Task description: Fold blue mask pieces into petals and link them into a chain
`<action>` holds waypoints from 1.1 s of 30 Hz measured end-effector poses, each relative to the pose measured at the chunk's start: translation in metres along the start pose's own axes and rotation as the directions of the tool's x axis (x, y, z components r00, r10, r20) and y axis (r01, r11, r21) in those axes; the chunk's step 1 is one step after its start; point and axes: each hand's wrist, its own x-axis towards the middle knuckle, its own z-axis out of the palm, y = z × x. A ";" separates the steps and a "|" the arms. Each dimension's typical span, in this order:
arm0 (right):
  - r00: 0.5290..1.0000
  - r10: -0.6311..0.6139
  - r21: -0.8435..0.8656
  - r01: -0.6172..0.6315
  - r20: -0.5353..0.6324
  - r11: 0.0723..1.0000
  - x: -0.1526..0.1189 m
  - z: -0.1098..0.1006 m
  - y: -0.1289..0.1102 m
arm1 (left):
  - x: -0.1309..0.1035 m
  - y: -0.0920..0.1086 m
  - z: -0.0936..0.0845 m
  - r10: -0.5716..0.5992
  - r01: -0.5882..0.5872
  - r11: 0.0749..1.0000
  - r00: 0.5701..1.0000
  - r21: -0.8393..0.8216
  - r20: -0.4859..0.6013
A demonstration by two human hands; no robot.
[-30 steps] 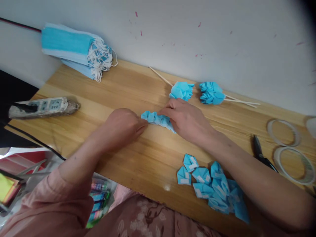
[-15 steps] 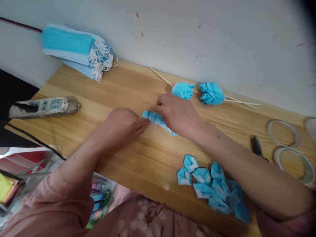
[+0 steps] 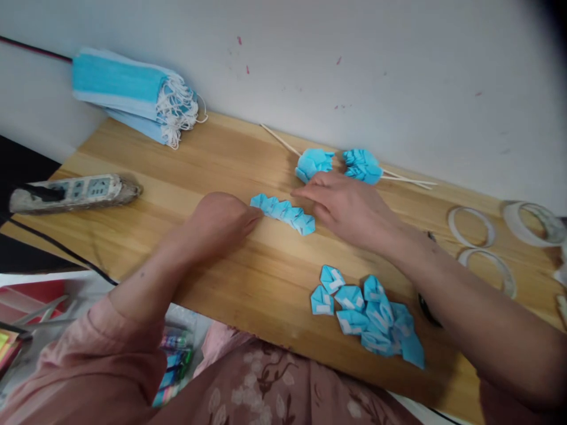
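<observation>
A row of overlapping folded blue pieces lies as a slanting strip on the wooden table. My left hand is closed, its fingertips at the strip's left end. Just off the strip's right end, my right hand holds nothing, with its index finger stretched out and thumb apart. Behind that hand lie a blue flower head on a thin stick and a second blue flower head with pale sticks. Nearer to me is a pile of folded blue pieces, several with white tape strips on them.
A stack of blue face masks leans by the wall at the back left. A power strip with a plugged-in cable sits at the left edge. White tape rolls and a dark tool, partly under my right forearm, are at right.
My right hand has come off the strip and shifted right, its fingers now apart, so the whole row shows. My left hand stays at the left end. The view has turned slightly right.
</observation>
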 end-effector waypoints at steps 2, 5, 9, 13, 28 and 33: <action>1.000 0.019 -0.011 -0.019 -0.017 1.000 -0.012 0.003 0.000 | 0.001 0.000 0.000 -0.009 0.009 1.000 1.000 0.013 0.004; 0.999 0.034 0.030 -0.033 -0.039 0.999 -0.025 0.013 -0.005 | 0.003 0.000 0.001 -0.020 0.020 0.999 1.000 0.037 -0.011; 0.995 0.080 0.043 -0.077 -0.061 0.996 -0.030 0.029 -0.019 | 0.006 -0.001 0.004 -0.043 0.044 0.996 0.999 0.080 -0.017; 0.987 0.124 0.000 -0.124 -0.104 0.992 -0.027 0.040 -0.025 | 0.009 0.000 0.007 -0.058 0.059 0.996 0.998 0.062 -0.010; 0.993 0.053 0.097 -0.042 -0.105 0.994 -0.031 0.047 -0.007 | 0.011 0.003 0.006 -0.137 0.132 0.988 0.989 0.077 0.063; 0.993 0.018 0.101 -0.006 -0.118 0.995 -0.032 0.045 -0.007 | 0.006 0.003 0.010 -0.094 0.089 0.994 0.993 -0.066 -0.075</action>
